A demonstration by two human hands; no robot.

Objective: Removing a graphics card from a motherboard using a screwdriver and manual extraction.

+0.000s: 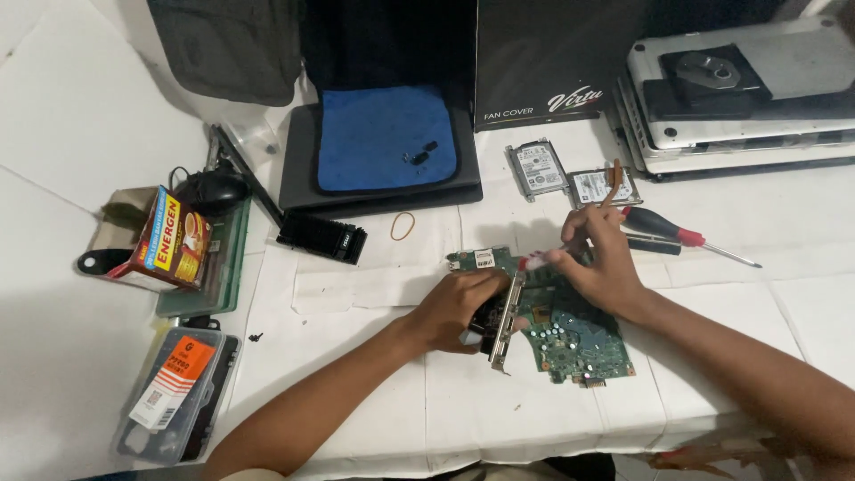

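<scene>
1. The stack of grey laptop bodies [739,98] at the far right lies closed up and nobody touches it; one has a dark panel on top.
2. The dark laptop base [378,191] at the back carries a blue cloth [383,138] with some small black parts on it, maybe screws, so I judge that the dismantling is already done.
3. The green circuit board [570,325] is out of its case and lies bare on the white table [534,419], in front of the person, between both hands.
4. Two hard drives [570,178] are removed and put aside behind the board.
5. The left hand [459,307] is closed around a black part with a metal bracket [500,325], standing on edge at the board.
6. The right hand [601,258] pinches a thin red-and-white tool [534,261] over the board; its tip is too blurred to tell. The work on the board looks unfinished.
7. A red-handled screwdriver [681,236] rests unused beside the right hand.
</scene>
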